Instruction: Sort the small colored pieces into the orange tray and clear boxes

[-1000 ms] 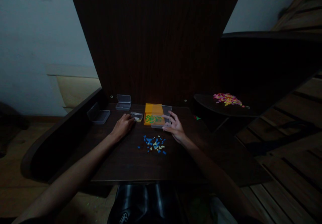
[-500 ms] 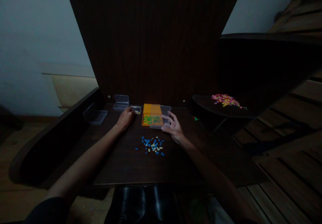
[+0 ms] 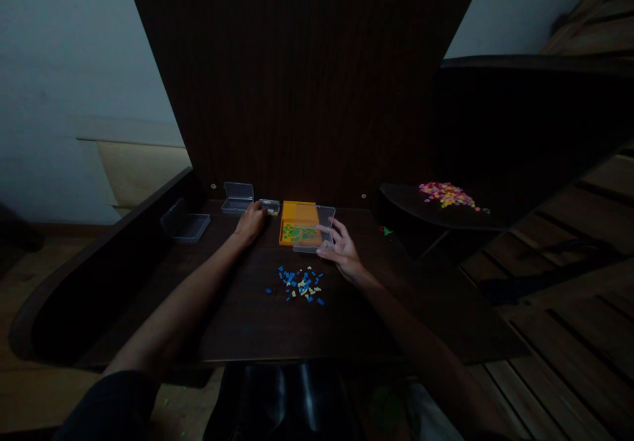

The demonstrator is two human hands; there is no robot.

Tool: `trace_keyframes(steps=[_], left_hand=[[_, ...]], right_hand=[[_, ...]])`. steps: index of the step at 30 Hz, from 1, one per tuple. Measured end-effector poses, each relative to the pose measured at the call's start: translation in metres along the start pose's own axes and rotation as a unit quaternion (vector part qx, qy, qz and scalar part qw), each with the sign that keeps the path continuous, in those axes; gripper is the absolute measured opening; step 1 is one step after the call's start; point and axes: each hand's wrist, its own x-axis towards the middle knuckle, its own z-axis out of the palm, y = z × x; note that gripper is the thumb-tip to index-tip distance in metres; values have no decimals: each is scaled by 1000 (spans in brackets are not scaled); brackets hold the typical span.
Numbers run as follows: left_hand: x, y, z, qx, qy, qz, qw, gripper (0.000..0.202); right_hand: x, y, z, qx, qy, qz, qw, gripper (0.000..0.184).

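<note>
My left hand (image 3: 251, 222) is closed at the left end of a small clear plastic box (image 3: 275, 204) with pale pieces in it; its fingertips are partly hidden. My right hand (image 3: 343, 249) grips the right side of a clear plastic case (image 3: 325, 218) between thumb and fingers. The case is held tilted over the right part of an open orange box (image 3: 298, 210), whose front half contains green pieces (image 3: 291, 232). Nearer to me lies a loose scatter of small blue and cream pieces (image 3: 302, 286) on the dark tabletop (image 3: 238, 329).
Two open clear boxes stand at the left, one at the back (image 3: 239, 192) and one near the side panel (image 3: 194, 228). Pink and yellow pieces (image 3: 448, 195) are heaped on a shelf at right. A red and green bit (image 3: 386, 231) lies near that shelf.
My left hand has moved slightly away from me and to the right, and the small clear box has shifted back with it. The right hand keeps its hold almost unmoved.
</note>
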Motion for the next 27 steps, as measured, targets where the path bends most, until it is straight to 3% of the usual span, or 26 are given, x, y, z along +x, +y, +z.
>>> trace_keyframes(steps=[7,11,13,19,23,27], left_hand=[[-18,2,-17,-13,36,19,999,28],[-38,17,-24,-120,164,83,976,28],[-51,29,-28,-181,175,120,960,29],[-87,60,-31,-323,143,85,932,43],[-93,61,-23,-394,84,96,910,64],[-94,63,-18,-482,37,110,869,82]], right_hand=[[0,-1,0,-6,2,3,1000,90],[0,0,0,-11,4,-7,1000,90],[1,1,-2,-16,4,-10,1000,89],[1,3,-3,-3,-9,2,1000,90],[-1,3,-1,-17,-33,17,999,92],[-4,2,3,-21,-52,26,998,94]])
